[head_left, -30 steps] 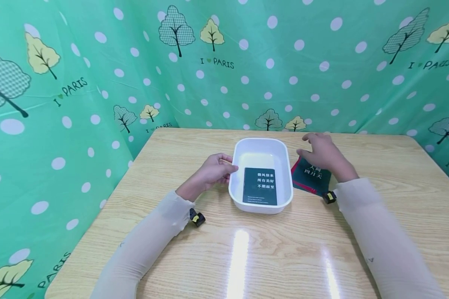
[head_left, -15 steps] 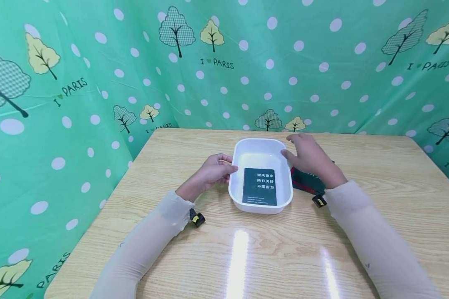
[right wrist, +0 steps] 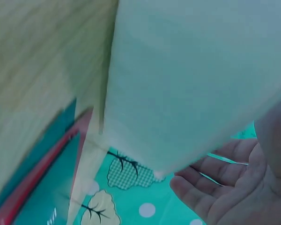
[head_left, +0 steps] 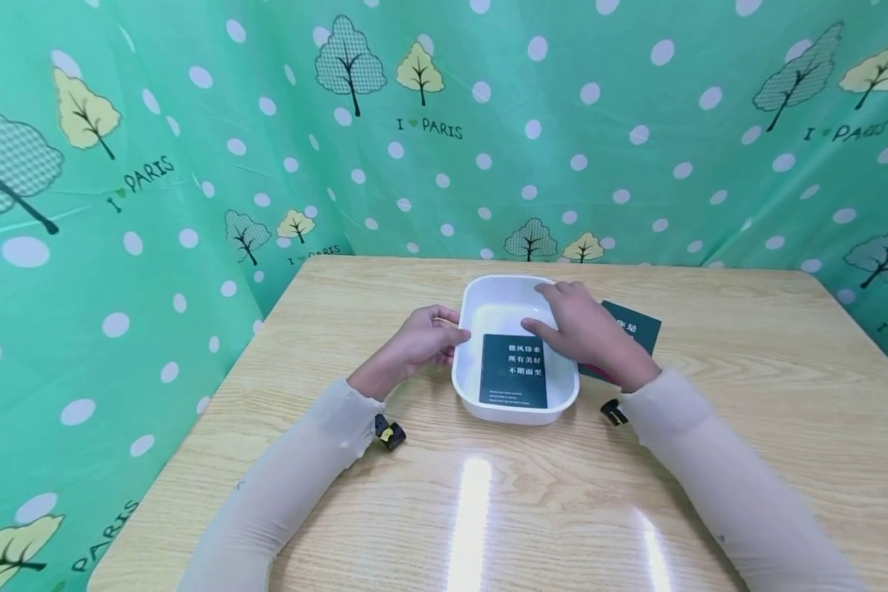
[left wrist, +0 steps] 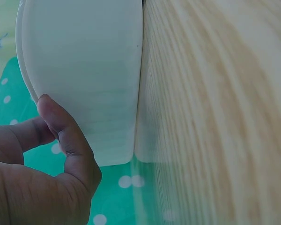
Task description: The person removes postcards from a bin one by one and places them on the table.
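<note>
Book (head_left: 507,374) in tub (head_left: 494,311) reads 微风徐来, curtain (head_left: 414,177) says PARIS; left hand (head_left: 425,337) pinches the tub, right hand (head_left: 581,323) sits over it, fingers loosely spread, half-hiding other books (head_left: 644,327)

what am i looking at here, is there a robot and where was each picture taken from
No robot, just a person's bare left grip and right grip. The wide picture comes from a camera on the head, looking forward and down; the two close ones come from a camera on each wrist. On the table stands a white tub with a dark book lying in it. More books lie to its right, partly hidden. The left grip holds the tub's rim; the right grip, over the opposite rim, holds nothing.
</note>
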{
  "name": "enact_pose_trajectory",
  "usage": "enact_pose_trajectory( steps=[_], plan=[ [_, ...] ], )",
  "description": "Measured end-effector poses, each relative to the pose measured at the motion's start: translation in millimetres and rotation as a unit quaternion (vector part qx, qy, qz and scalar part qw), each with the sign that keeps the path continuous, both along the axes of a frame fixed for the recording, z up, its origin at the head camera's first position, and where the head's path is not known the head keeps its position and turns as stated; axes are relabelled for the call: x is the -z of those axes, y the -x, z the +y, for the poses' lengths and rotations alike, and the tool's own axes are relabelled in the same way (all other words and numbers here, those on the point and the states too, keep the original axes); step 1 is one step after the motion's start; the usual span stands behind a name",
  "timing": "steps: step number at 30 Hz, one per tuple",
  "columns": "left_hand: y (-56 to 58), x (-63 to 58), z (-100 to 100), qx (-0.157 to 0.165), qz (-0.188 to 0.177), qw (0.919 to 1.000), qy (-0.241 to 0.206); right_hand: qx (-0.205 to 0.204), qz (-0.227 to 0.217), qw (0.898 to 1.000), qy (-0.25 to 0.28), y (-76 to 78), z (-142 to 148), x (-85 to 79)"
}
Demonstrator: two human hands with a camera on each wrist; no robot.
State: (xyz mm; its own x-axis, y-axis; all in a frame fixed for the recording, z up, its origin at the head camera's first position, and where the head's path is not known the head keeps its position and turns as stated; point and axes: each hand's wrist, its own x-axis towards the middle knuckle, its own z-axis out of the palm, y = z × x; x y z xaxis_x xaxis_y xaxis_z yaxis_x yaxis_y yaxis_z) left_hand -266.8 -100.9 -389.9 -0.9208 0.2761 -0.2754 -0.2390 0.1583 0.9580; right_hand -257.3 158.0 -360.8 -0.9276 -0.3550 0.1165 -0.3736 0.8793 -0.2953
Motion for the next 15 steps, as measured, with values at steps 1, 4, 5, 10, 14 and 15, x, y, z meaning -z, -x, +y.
enact_pose_trajectory(
  steps=[1,4,5,10,14,15],
  plan=[
    [0.0,0.3,0.0,0.000,0.000,1.0000,0.000,-0.002,-0.002,1.000,-0.003,-0.8,-1.6,1.2],
    [0.9,1.7,0.1,0.001,0.002,1.0000,0.000,-0.012,-0.006,1.000,-0.009,-2.7,-5.0,4.2],
    [1.1,2.0,0.1,0.001,0.003,1.0000,0.001,-0.016,-0.006,1.000,-0.011,-3.2,-5.8,5.1],
    [1.6,2.5,0.3,0.003,0.001,1.0000,0.004,-0.039,-0.014,0.999,-0.021,-5.6,-9.2,8.3],
    [0.8,1.8,0.7,0.003,0.002,1.0000,0.005,-0.062,-0.030,0.997,-0.031,-6.6,-11.7,10.3],
    [0.7,1.9,0.8,0.003,0.002,1.0000,0.005,-0.067,-0.035,0.996,-0.035,-6.6,-12.2,11.0]
  ],
)
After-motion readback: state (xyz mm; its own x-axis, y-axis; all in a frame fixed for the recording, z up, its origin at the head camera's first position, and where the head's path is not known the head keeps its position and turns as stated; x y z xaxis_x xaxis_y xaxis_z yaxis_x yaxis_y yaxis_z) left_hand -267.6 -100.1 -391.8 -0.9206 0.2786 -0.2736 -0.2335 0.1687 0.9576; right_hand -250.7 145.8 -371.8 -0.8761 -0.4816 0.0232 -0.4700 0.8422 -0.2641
